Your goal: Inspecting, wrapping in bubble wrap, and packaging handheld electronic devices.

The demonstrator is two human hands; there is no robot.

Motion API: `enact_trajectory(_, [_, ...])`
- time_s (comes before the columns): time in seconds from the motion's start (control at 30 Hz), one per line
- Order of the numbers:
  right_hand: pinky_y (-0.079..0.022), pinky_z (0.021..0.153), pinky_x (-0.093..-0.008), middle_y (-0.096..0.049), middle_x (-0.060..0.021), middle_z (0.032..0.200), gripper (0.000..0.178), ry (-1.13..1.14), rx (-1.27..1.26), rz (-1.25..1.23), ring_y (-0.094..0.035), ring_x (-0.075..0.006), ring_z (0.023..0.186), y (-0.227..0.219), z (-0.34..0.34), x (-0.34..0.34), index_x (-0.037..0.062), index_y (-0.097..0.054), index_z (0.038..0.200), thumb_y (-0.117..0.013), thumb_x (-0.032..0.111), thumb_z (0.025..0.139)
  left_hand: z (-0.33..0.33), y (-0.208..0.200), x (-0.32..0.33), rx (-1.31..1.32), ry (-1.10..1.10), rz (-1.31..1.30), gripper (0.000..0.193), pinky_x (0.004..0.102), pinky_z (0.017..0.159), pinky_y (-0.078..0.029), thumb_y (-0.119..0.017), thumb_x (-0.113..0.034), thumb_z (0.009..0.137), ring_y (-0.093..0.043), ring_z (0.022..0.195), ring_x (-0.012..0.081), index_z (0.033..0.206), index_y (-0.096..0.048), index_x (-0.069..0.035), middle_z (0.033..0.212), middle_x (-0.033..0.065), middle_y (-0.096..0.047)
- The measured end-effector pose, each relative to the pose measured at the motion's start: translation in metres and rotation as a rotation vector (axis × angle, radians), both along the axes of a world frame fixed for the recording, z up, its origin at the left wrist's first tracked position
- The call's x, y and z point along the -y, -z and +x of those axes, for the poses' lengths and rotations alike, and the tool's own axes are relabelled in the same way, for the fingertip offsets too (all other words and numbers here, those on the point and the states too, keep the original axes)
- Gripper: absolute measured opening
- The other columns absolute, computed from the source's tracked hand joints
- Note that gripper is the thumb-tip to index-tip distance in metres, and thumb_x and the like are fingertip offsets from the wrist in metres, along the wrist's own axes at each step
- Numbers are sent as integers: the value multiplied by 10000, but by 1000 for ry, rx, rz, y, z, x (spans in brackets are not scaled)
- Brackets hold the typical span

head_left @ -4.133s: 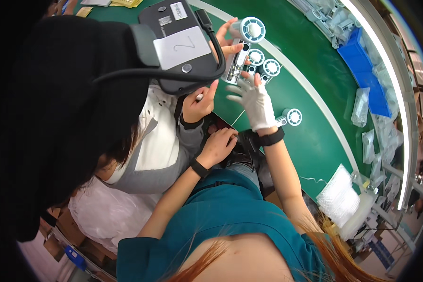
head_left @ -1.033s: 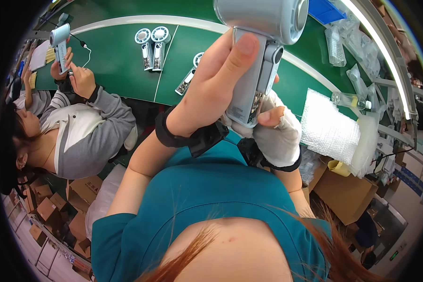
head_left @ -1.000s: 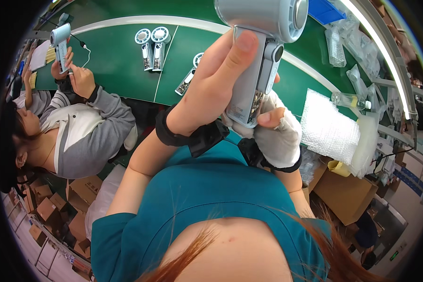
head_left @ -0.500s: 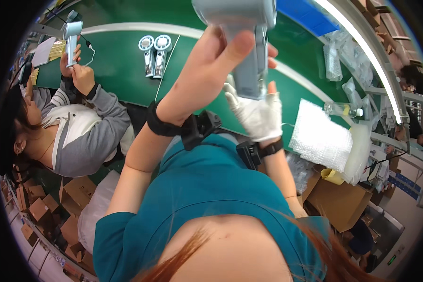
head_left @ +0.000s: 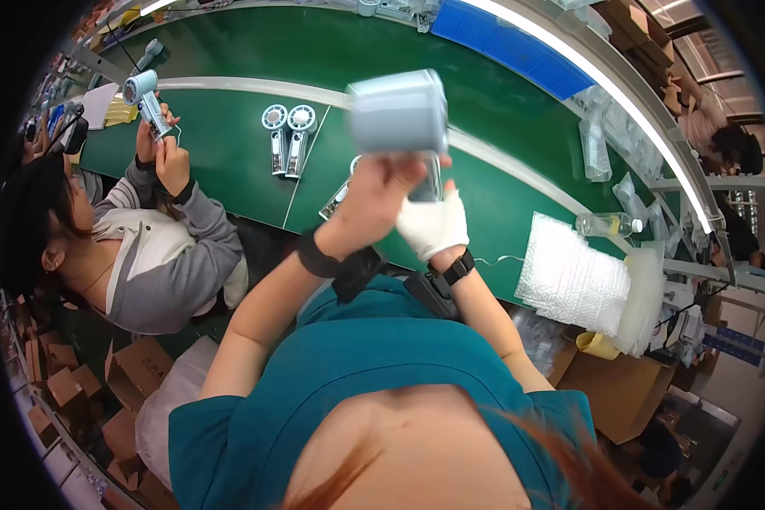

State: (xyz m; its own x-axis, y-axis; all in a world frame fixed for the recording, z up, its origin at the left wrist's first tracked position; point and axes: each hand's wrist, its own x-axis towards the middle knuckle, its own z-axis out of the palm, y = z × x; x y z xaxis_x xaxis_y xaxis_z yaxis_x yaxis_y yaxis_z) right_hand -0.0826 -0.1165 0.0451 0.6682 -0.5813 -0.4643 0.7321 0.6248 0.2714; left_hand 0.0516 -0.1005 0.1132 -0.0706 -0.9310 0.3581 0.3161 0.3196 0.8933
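Note:
A light-blue handheld fan (head_left: 395, 115) with a thick barrel-shaped head is held up over the green table, slightly smeared by motion. My bare left hand (head_left: 370, 200) is wrapped round its handle just under the head. In a white glove, my right hand (head_left: 433, 228) closes at the handle's lower end, with its fingers partly hidden. Behind my left wrist lies another handheld fan (head_left: 338, 197), mostly covered by the hand. Farther left, two light-blue fans, a left one (head_left: 275, 140) and a right one (head_left: 298, 140), lie side by side with their handle insides showing.
On my left a co-worker (head_left: 157, 263) holds a similar fan (head_left: 147, 102) with a cable. Bubble-wrap sheets (head_left: 569, 268) and a clear bottle (head_left: 608, 225) are at the right. Blue bins (head_left: 510, 47) line the far side; a cardboard box (head_left: 612, 387) stands below the table's right end.
The fan in my hands has moved down and away from the camera, its head swinging leftward. My right hand has come in from below the handle to its end. The view has tilted up.

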Motion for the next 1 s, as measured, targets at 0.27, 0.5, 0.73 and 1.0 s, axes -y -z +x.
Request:
enact_trajectory(0.27, [-220,1081,-396,-192,-72,1467,735,134,-214,-498,-171,-204,1354,-45,2,-2,94,-220,1397,-511,493,852,20,8,-15,-696,188,362,501,394,710,-493,-262,-445,955,-577,788,250,1203,-387,-28,1052,97,-511])
enact_trajectory(0.5, [-132,1108,-419,-142,-168,1467,749,41,-289,-631,-127,-277,1363,-71,4,2,51,-193,1399,-432,524,871,7,-2,-21,-699,334,327,547,386,682,-475,-225,-469,951,-581,729,254,1206,-362,-5,1000,120,-509])
enact_trajectory(0.73, [-153,1098,-418,-203,-193,1443,712,28,-319,-763,-172,-297,1350,-82,11,2,48,-240,1389,-399,525,886,3,10,-23,-908,467,280,550,331,589,-487,-214,-468,952,-610,672,253,1200,-405,-16,937,144,-561])
enact_trajectory(1.0, [-345,980,-389,-425,-178,1310,691,-7,-478,-898,-432,-267,1180,-86,-5,2,45,-329,1348,-462,521,866,-3,9,-21,-850,530,310,523,308,580,-495,-267,-468,947,-605,647,220,1179,-412,-22,900,136,-563])
